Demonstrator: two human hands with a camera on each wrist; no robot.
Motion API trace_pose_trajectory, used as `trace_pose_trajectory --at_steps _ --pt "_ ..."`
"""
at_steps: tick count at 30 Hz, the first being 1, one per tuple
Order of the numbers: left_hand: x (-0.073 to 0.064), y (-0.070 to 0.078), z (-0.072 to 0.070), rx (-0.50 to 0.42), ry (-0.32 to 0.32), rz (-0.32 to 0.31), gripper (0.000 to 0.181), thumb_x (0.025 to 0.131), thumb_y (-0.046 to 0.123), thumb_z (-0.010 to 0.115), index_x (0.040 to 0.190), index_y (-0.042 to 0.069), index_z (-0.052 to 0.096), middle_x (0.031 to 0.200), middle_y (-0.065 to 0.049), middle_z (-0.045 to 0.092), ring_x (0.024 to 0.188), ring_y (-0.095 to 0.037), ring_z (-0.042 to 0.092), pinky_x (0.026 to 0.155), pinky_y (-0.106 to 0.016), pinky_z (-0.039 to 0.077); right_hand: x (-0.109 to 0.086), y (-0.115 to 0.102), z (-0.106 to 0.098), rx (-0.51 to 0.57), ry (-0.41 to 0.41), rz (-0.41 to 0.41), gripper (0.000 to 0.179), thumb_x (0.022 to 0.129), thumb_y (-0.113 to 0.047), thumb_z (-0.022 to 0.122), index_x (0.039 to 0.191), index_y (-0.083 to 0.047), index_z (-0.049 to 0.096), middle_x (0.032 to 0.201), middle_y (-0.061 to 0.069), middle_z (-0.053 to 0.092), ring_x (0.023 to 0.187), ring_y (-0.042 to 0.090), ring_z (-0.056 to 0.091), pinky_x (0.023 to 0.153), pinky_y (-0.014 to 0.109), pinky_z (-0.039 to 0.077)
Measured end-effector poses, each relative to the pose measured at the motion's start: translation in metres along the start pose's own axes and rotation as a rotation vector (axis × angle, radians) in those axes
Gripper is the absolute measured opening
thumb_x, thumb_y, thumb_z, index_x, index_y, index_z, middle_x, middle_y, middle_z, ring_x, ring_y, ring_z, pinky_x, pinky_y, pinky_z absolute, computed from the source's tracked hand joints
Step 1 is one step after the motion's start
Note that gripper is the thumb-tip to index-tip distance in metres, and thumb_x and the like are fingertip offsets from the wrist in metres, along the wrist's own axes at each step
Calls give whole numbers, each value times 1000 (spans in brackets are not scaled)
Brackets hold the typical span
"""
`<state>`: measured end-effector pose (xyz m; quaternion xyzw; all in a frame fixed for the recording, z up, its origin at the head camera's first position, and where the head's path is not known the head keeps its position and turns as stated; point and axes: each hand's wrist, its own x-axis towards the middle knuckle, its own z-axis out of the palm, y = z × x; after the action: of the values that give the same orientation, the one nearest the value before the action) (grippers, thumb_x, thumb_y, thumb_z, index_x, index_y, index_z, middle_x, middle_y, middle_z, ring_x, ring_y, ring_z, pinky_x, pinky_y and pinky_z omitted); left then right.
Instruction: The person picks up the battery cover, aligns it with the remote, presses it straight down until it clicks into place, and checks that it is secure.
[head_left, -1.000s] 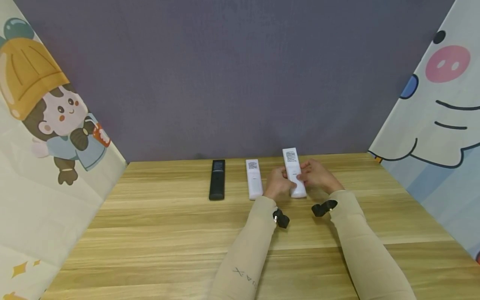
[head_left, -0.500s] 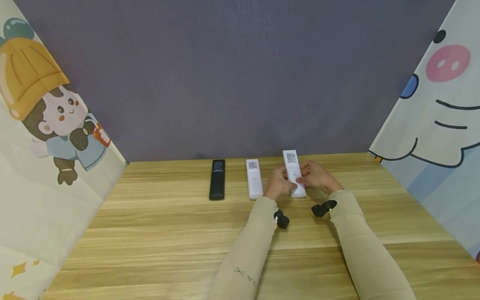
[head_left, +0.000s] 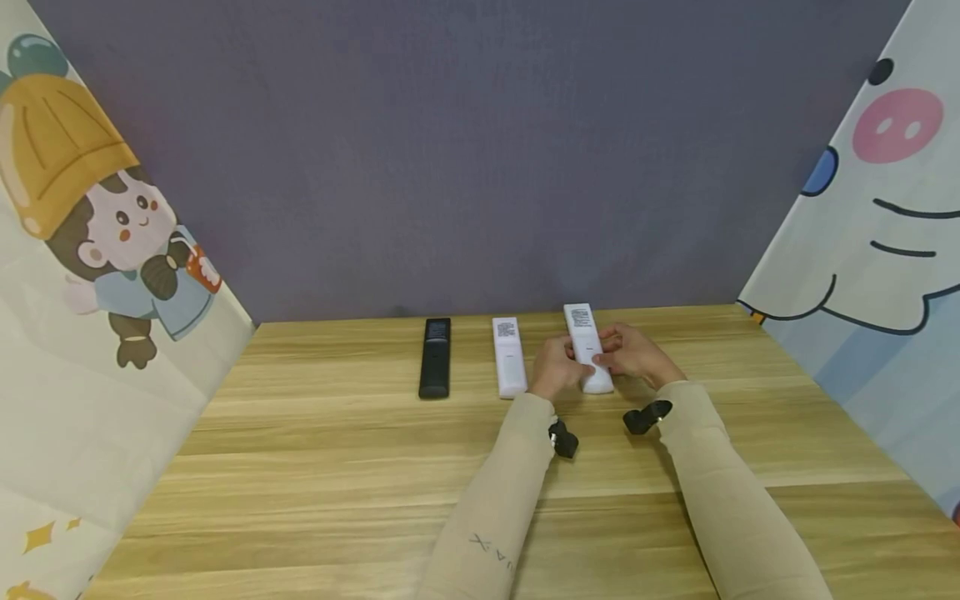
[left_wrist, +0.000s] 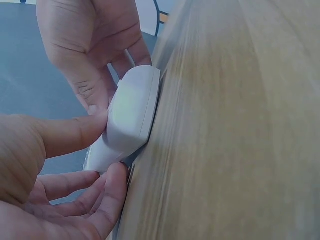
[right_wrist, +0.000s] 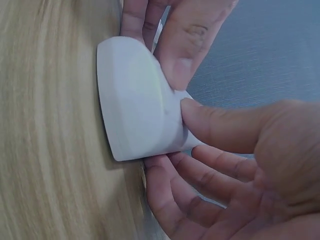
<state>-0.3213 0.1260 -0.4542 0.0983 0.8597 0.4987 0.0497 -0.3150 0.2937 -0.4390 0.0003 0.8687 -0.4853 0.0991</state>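
Observation:
A white remote control (head_left: pixel 584 340) lies with its label side up at the right of a row near the table's back. My left hand (head_left: pixel 553 368) grips it from the left, thumb on its upper face and fingers along its side. From the right, my right hand (head_left: pixel 637 357) holds it the same way, the two thumbs close together on top. Both wrist views show the rounded near end of the remote (left_wrist: pixel 131 102) right at the wood. To the left lie a second white remote (head_left: pixel 510 362), label up, and a black remote (head_left: pixel 434 360).
The wooden table (head_left: pixel 337 467) ends at a grey-purple back panel (head_left: pixel 480 167). Printed cartoon panels stand along both sides, the left panel (head_left: pixel 67 400) pale cream. A small black camera (head_left: pixel 564 439) sits on the left wrist, another camera (head_left: pixel 647 417) on the right.
The far end of the held remote has come down a little toward the table. Both hands stay nearly in place on it; the other two remotes have not moved.

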Motion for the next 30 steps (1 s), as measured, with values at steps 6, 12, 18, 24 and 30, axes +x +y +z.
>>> trace_pose_trajectory --at_steps 6,12,18,24,30 --pt "-2 1 0 4 3 -8 44 79 8 87 121 5 73 83 -2 66 71 -11 53 61 -22 43 0 -1 0 4 7 12 51 100 -5 63 141 11 38 140 35 52 108 28 65 82 30 58" --pt "-2 2 1 -3 2 -20 37 81 9 87 115 4 74 82 -2 67 68 -11 55 59 -22 44 0 -1 1 -27 35 25 48 99 -8 65 139 8 44 139 33 54 110 30 64 82 31 60" --pt "0 0 3 29 6 -28 30 82 12 87 108 4 75 82 -2 68 68 -11 54 59 -23 43 2 3 3 -37 54 16 45 98 -8 67 136 9 49 135 31 55 107 30 66 81 32 60" --pt "-2 0 1 71 10 -27 33 83 17 87 111 5 76 87 -4 73 70 -10 57 60 -23 45 2 5 5 -52 62 22 42 99 -9 66 135 8 52 134 29 56 107 29 66 80 31 60" --pt "-4 0 1 78 12 -17 30 84 17 86 109 5 76 88 -5 74 69 -10 57 60 -23 44 3 5 5 -52 59 31 42 99 -9 65 136 8 53 135 28 56 108 29 65 80 30 60"
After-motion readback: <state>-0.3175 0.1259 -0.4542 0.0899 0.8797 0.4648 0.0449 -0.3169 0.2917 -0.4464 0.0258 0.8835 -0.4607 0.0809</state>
